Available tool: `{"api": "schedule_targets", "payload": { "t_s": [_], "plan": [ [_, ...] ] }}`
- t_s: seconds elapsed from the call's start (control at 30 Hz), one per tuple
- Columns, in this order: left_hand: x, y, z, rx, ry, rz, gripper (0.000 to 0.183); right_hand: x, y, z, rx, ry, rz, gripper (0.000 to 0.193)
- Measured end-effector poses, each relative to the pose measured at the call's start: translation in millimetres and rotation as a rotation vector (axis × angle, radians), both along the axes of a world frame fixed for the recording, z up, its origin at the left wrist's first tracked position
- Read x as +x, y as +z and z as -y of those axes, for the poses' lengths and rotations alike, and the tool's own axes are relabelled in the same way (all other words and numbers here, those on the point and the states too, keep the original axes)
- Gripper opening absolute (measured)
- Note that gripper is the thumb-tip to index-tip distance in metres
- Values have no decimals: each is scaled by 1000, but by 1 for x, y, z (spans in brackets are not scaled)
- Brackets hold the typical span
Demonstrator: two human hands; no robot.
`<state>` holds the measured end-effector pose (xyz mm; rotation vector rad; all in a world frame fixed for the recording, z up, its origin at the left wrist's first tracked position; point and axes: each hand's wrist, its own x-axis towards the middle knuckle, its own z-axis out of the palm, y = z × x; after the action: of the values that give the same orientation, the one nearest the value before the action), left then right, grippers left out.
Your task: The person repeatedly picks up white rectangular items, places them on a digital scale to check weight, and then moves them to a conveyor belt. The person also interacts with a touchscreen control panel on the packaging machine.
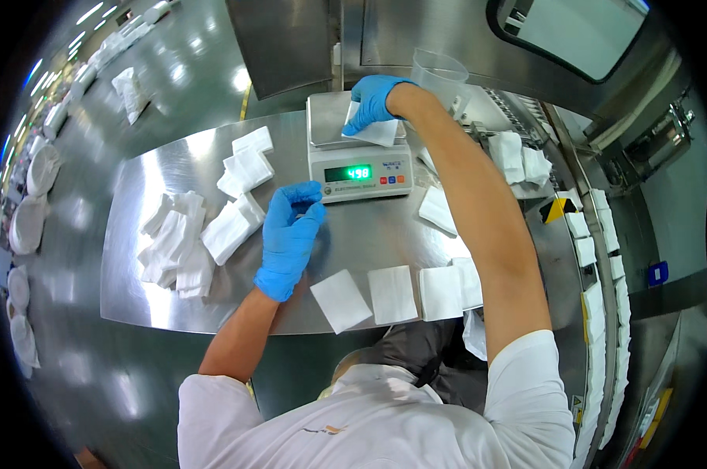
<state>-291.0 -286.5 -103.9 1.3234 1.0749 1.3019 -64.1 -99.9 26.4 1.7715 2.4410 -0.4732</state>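
My right hand (374, 100), in a blue glove, reaches across to the pan (328, 117) of an electronic scale (366, 173). Its fingers and thumb grip a small stack of folded white sheets (378, 133) at the pan. Green digits are lit on the scale's front. My left hand (288, 234), also gloved in blue, is beside the scale's front left corner. Its fingers are curled, with a gap between them and the thumb, and nothing shows in it. Along the table's near edge lie several white stacks (392, 295), one of them turned askew (341, 301).
More white stacks (177, 242) are heaped on the left of the steel table (127, 289). A clear plastic container (439, 74) stands behind the scale. At the right runs a conveyor (596, 313) lined with white stacks. A steel machine panel (416, 31) rises at the back.
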Motion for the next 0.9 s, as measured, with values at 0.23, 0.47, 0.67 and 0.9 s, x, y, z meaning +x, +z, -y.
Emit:
{"api": "schedule_targets", "payload": {
  "t_s": [0.23, 0.47, 0.67, 0.9],
  "plan": [
    [7, -7, -3, 75, -58, 21, 33, 36, -28, -20, 136, -33, -422, 61],
    [1, -11, -2, 55, -37, -1, 33, 56, -15, 72, 329, -146, -485, 37],
    [18, -2, 13, 22, -155, -3, 32, 110, -58, 186, 160, -184, 28, 61],
    [17, 2, 17, 37, -251, -143, 32, 111, -73, 183, -10, -283, -59, 66]
  ]
}}
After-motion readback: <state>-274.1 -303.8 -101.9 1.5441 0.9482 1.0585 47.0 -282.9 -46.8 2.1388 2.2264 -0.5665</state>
